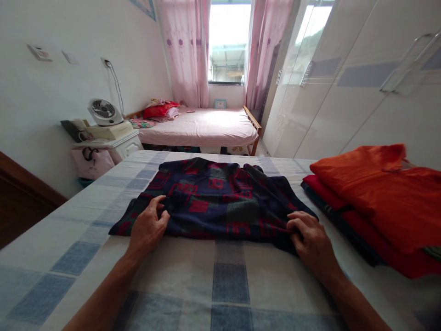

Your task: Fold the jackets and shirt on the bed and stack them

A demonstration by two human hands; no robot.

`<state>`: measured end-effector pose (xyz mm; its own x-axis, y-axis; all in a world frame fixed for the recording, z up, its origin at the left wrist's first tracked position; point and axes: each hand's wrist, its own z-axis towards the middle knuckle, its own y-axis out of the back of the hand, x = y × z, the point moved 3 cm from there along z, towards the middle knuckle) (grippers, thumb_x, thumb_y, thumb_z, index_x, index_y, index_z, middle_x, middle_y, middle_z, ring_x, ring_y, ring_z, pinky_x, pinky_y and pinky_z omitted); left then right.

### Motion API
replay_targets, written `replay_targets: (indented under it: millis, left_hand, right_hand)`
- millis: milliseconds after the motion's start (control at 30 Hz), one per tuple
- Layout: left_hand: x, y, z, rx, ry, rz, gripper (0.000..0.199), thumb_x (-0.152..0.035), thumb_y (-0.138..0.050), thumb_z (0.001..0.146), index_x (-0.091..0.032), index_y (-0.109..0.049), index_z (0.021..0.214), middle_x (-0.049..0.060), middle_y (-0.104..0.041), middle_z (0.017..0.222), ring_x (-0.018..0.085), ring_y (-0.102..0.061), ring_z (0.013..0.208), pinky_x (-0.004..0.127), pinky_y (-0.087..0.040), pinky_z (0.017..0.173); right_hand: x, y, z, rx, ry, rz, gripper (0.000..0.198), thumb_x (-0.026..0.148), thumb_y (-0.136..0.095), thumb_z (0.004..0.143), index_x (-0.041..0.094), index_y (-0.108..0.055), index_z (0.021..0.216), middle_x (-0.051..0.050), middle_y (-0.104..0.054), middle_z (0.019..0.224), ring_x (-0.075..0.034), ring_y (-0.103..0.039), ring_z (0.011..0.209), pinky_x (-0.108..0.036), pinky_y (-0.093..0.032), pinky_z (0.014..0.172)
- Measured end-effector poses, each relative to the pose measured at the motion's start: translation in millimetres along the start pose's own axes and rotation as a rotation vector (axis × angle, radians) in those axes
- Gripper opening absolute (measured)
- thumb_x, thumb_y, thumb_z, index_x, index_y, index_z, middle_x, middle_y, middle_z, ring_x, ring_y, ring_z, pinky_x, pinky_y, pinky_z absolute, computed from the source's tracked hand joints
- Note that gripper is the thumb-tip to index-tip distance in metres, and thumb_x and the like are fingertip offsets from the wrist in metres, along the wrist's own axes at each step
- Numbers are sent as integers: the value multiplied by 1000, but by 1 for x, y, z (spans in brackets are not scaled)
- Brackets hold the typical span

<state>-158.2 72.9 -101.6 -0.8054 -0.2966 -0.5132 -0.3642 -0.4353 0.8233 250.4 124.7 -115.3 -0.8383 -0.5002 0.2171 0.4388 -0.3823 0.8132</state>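
Note:
A dark navy garment [213, 197] with red and dark green square patterns lies spread on the checked bed sheet [193, 271]. Its exact kind cannot be made out, and its cloth has soft folds. My left hand [148, 225] rests on the garment's near left part, thumb and fingers apart. At the near right edge, the curled fingers of my right hand [308, 239] pinch the cloth. To the right of that hand is a stack of folded clothes, with an orange collared shirt [375, 193] on top and a red garment [365, 234] beneath it.
Beyond this bed stands a second bed [206, 128] with a pink sheet, below a window. A white fan [105, 112] sits on boxes on a white cabinet [127, 146] at the left. White wardrobe doors [320, 105] line the right side.

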Motion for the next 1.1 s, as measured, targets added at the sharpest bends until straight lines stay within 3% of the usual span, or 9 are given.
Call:
replay_targets:
  millis: [133, 233, 400, 533, 633, 800, 900, 1000, 1100]
  left_hand:
    - [-3, 2, 0, -80, -118, -127, 45, -32, -46, 80, -20, -53, 122, 6, -64, 97, 20, -63, 82, 30, -47, 76]
    - [-4, 8, 0, -121, -175, -99, 41, -34, -46, 81, -21, -56, 119, 4, -65, 91, 20, -61, 86, 30, -45, 78]
    - [-7, 14, -5, 70, -66, 18, 36, -36, -47, 82, -25, -60, 114, 0, -68, 86, 19, -64, 77, 27, -43, 68]
    - [-8, 15, -9, 85, -18, 113, 42, -44, -49, 82, -24, -58, 117, 0, -70, 83, 21, -65, 79, 27, -42, 63]
    - [-5, 12, -9, 88, -55, 88, 38, -37, -56, 77, -22, -63, 111, 0, -69, 74, 21, -65, 72, 27, -43, 60]
    - [-8, 20, 0, -84, -147, -55, 25, -35, -50, 80, -22, -66, 94, 3, -69, 100, 20, -63, 91, 28, -46, 79]
    - [-13, 29, 4, -187, -116, -350, 28, -40, -51, 79, -20, -62, 95, 2, -67, 89, 17, -63, 77, 26, -49, 69]
    - [-9, 26, 4, -28, 11, -590, 34, -44, -54, 74, -18, -56, 96, -1, -61, 74, 10, -50, 46, 23, -43, 44]
    - [-1, 18, -2, 141, 63, -581, 39, -43, -59, 67, -16, -54, 94, -1, -59, 68, 11, -49, 43, 23, -41, 36]
  right_hand:
    - [-2, -1, 0, -20, -1, -2, 14, 12, -46, 76, 22, -56, 78, -6, -61, 104, -24, -52, 108, -40, -39, 89]
    - [-2, -1, -1, -23, 6, -10, 15, 13, -47, 76, 22, -57, 84, -6, -61, 105, -24, -52, 107, -39, -39, 89]
    - [-3, -3, -1, -10, 11, -32, 18, 15, -47, 77, 22, -58, 89, -6, -61, 105, -24, -53, 106, -40, -39, 89]
    - [-2, -3, -1, 4, 22, -32, 18, 17, -48, 77, 22, -58, 91, -6, -61, 106, -24, -53, 106, -40, -38, 90]
    - [-1, -2, -1, -2, 31, -19, 17, 17, -48, 77, 22, -57, 91, -6, -61, 106, -24, -53, 106, -40, -38, 91]
    - [-1, -3, -1, -5, 48, 4, 12, 17, -49, 78, 22, -55, 87, -6, -61, 106, -24, -53, 106, -40, -39, 92]
    - [-1, -3, -1, -11, 46, 0, 12, 17, -48, 78, 22, -55, 86, -6, -61, 105, -24, -53, 105, -40, -39, 92]
    - [1, -3, -1, -4, 50, -5, 11, 16, -49, 78, 22, -55, 85, -6, -61, 104, -24, -53, 105, -39, -40, 91]
    - [3, -3, -1, 20, 52, -4, 12, 14, -49, 76, 21, -55, 84, -7, -61, 104, -24, -53, 104, -39, -40, 91]
